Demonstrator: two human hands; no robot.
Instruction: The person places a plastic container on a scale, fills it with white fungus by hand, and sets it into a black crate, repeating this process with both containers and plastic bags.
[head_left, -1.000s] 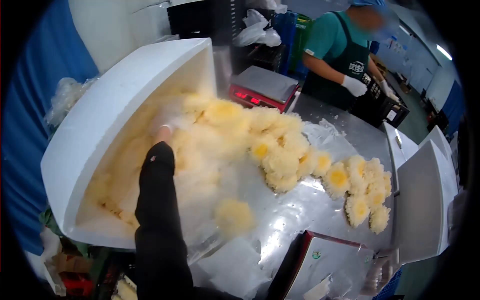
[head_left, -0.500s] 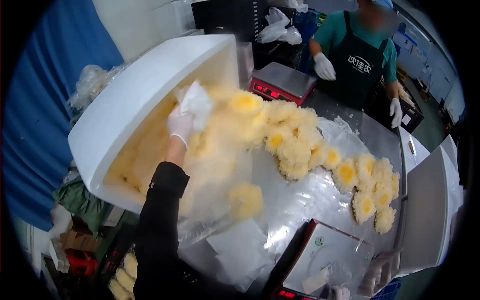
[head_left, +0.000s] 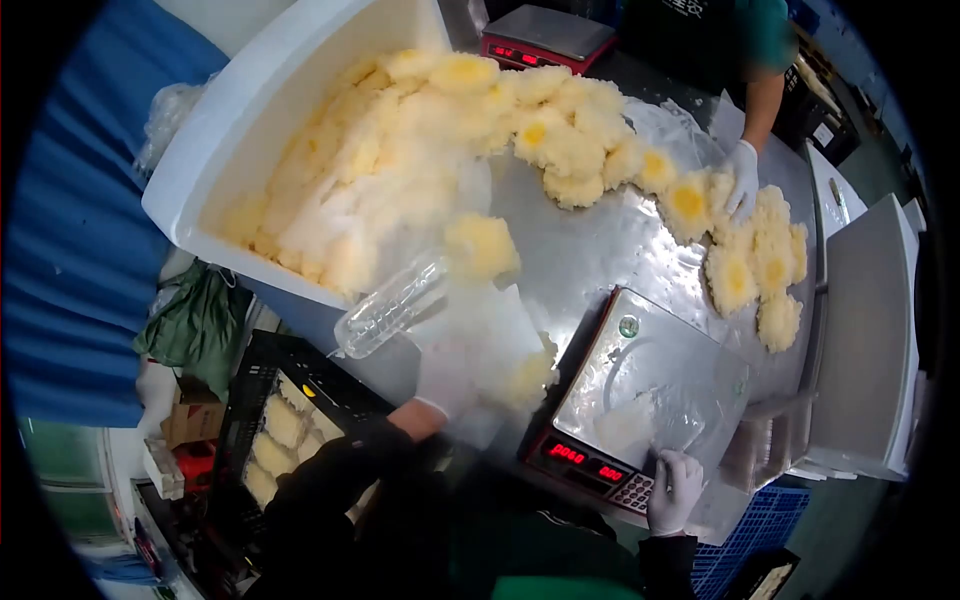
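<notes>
My left hand (head_left: 447, 378), white-gloved and blurred, is over a white sheet (head_left: 480, 325) at the table's near edge. A pale yellow fluffy piece (head_left: 530, 380) lies just beyond its fingers, which are too smeared to read. My right hand (head_left: 677, 492), gloved, has its fingers closed on clear plastic film (head_left: 680, 415) at the near edge of a scale (head_left: 640, 350). Another fluffy piece (head_left: 480, 247) and a clear plastic tray (head_left: 392, 305) lie beyond my left hand. Many such pieces fill a white foam box (head_left: 285, 95) and trail across the metal table (head_left: 545, 235).
A co-worker's gloved hand (head_left: 741, 180) touches the pieces at the right. Behind stands a second scale (head_left: 550, 35). A black crate (head_left: 275, 350) with pale pieces is at lower left, a white box (head_left: 868, 340) at right, a blue crate (head_left: 750, 540) below.
My left hand has come from the foam box, where it held a white sheet, to the near table edge. The co-worker's hand has reached onto the pieces. The view has shifted downward.
</notes>
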